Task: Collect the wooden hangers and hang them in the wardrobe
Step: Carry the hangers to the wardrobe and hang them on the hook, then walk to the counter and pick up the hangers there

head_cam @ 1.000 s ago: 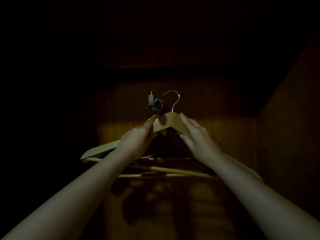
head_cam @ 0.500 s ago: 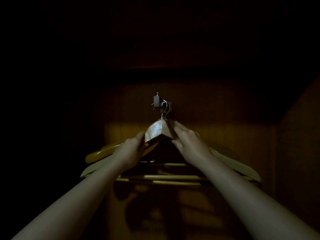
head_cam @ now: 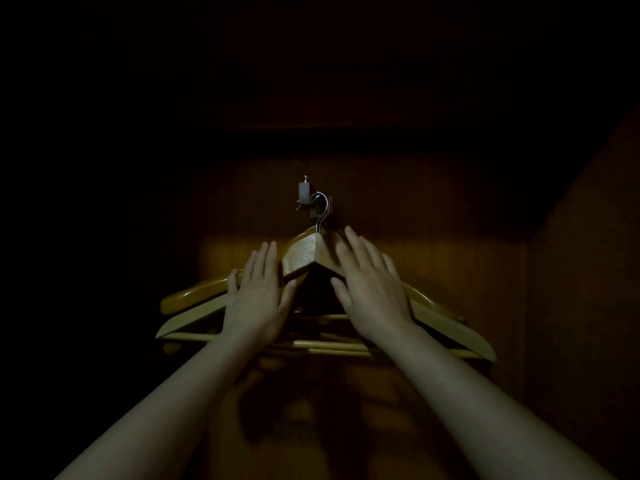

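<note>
Dark wardrobe point(head_cam: 571, 306) interior, brown wood panels, lit only in a dim band across the back wall. Small metal hook fitting point(head_cam: 308, 197) fixed to that back wall, centre frame. Hangers point(head_cam: 301, 254), wooden, several bunched together, their wire hooks over the fitting; shoulders splay out left and right, crossbars visible below. Exact count unclear in the gloom.

Left hand point(head_cam: 258, 294): fingers spread and straight, palm against the left shoulder of the front hanger, thumb just under its lower edge. Not gripping.

Right hand point(head_cam: 372, 289): fingers likewise spread, lying flat over the right shoulder near the apex, thumb free below the wood. Not gripping.

Both forearms bare, reaching in from the lower corners. Faint shadows of hangers fall on the panel beneath.
</note>
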Available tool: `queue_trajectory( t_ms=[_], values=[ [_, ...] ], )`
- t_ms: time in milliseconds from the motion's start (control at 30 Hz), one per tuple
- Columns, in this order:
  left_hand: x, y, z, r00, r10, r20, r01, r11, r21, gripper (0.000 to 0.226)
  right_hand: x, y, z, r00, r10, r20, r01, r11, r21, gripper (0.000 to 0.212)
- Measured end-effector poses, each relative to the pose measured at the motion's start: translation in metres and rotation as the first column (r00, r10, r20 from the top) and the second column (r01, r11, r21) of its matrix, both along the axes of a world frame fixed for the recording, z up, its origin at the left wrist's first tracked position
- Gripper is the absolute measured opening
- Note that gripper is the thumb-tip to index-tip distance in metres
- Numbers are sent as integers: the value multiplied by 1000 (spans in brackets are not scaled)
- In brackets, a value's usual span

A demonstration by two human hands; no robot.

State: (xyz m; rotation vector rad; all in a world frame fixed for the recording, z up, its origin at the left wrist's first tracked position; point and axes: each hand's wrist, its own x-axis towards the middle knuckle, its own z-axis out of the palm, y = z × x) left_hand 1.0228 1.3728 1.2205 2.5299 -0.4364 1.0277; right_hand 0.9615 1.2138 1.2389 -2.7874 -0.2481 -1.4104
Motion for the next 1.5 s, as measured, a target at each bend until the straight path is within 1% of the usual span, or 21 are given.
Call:
queue_trajectory(
  t_ms=[67, 133, 200, 267, 433, 533, 633, 700, 800, 867, 967, 1033, 1100, 1167, 1267, 1367, 1433, 1500],
  values=[
    [-13, 3, -9, 996, -56, 66, 57, 998, -11, 66, -9, 0, -5, 999, 19, 44, -19, 1000, 2, 57],
    [-29, 8, -19, 982, -147, 116, 145, 989, 22, 66, -21, 2, -13, 998, 36, 54, -36, 999, -11, 53],
    [-46, 15, -32, 959, -258, 122, 244, 963, 113, 67, -36, 3, -25, 999, 20, 41, -20, 1000, -15, 50],
    [-63, 23, -45, 929, -361, 81, 342, 922, 183, 63, -54, 4, -40, 1000, 6, 21, -6, 1000, 0, 48],
    [-108, 39, -87, 828, -556, -77, 549, 775, 314, 61, -111, 14, -98, 994, -44, -97, 51, 997, 65, 41],
    [-137, 48, -123, 750, -613, -247, 660, 678, 324, 55, -155, 25, -144, 974, -82, -211, 113, 984, 141, 38],
    [-167, 55, -165, 645, -625, -440, 760, 585, 284, 46, -206, 40, -191, 914, -132, -384, 226, 951, 213, 35],
    [-184, 57, -198, 545, -614, -571, 829, 497, 257, 40, -242, 50, -226, 855, -174, -489, 328, 912, 248, 34],
    [-213, 55, -254, 379, -563, -734, 915, 346, 207, 34, -299, 63, -284, 744, -218, -631, 487, 824, 290, 31],
    [-236, 51, -292, 276, -515, -812, 949, 279, 146, 31, -340, 70, -324, 657, -193, -729, 564, 768, 305, 27],
    [-279, 44, -346, 110, -376, -920, 978, 205, 33, 31, -406, 82, -377, 503, -152, -851, 700, 649, 299, 22],
    [-305, 44, -375, 13, -299, -954, 983, 181, -43, 32, -442, 91, -408, 446, -153, -882, 763, 581, 285, 24],
    [-341, 42, -405, -53, -212, -976, 983, 159, -88, 31, -489, 102, -437, 388, -138, -911, 838, 464, 286, 25],
    [-378, 41, -432, -100, -139, -985, 980, 157, -121, 31, -537, 113, -463, 347, -94, -933, 892, 341, 297, 24],
    [-434, 39, -471, -157, -55, -986, 973, 164, -164, 30, -611, 130, -497, 271, -17, -963, 948, 181, 263, 26],
    [-483, 42, -509, -126, 40, -991, 975, 190, -116, 29, -688, 149, -525, 206, 85, -975, 978, 27, 209, 28],
    [-512, 46, -533, -105, 86, -991, 974, 212, -85, 27, -737, 164, -542, 183, 155, -971, 982, -70, 174, 29],
    [-539, 52, -552, -72, 147, -987, 971, 234, -37, 28, -784, 177, -560, 180, 221, -959, 975, -170, 143, 29]
  ],
)
